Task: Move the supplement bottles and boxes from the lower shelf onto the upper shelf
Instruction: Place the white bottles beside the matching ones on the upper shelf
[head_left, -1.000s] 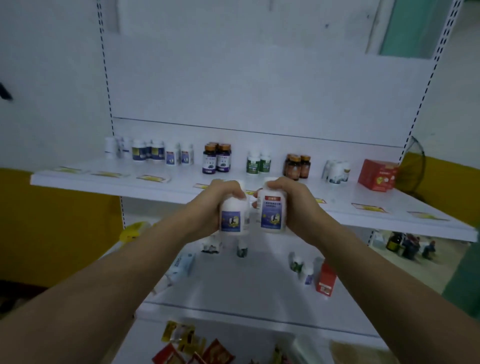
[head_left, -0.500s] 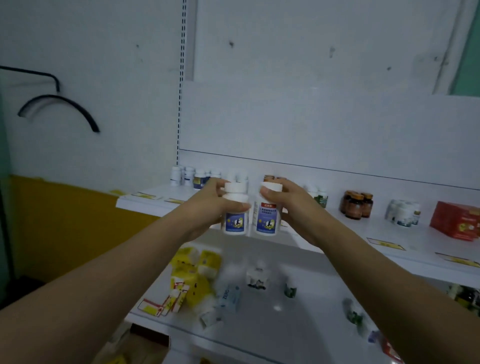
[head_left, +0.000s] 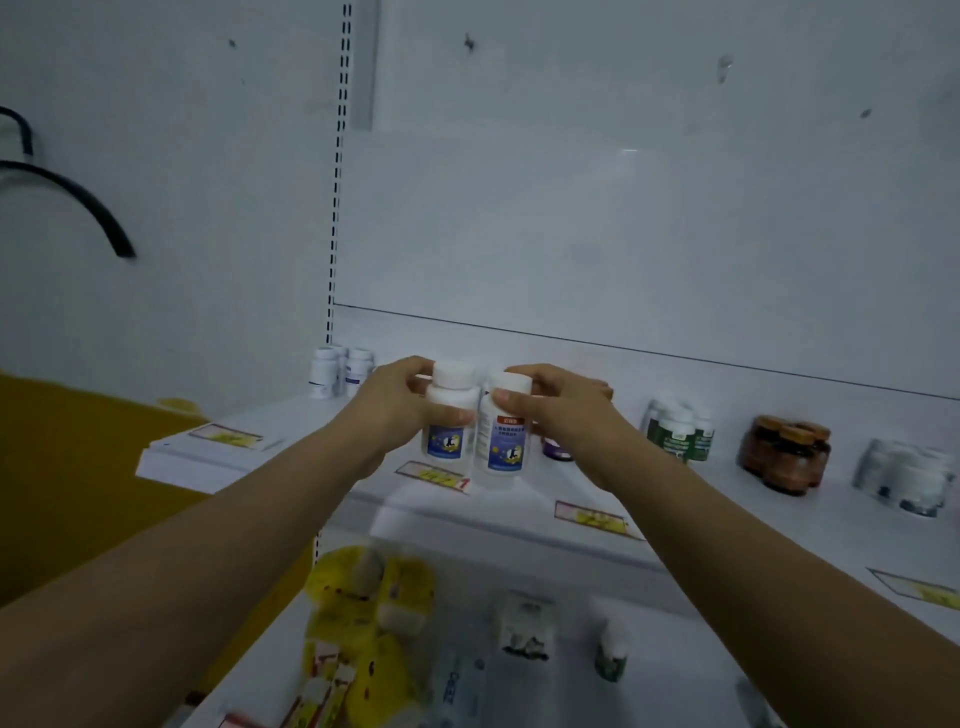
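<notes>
Step in hand: placing. Two bottles are held side by side, just touching, over the front of the white metal upper shelf (head_left: 301, 426); whether their bases rest on it cannot be told.

Next move, judged: lower both upright into the bare spot ahead of the rear stock, then let go.

- Left hand (head_left: 392, 410) — fingers (head_left: 410, 370) curled round the left white plastic bottle with a blue label (head_left: 448, 439), near its cap.
- Right hand (head_left: 569, 415) — fingers (head_left: 530, 373) curled round the right white plastic bottle with a blue label (head_left: 506, 441).
- White lower shelf (head_left: 685, 654) — blurred yellow packets (head_left: 363, 613) lie on it, yet to be moved.
</notes>
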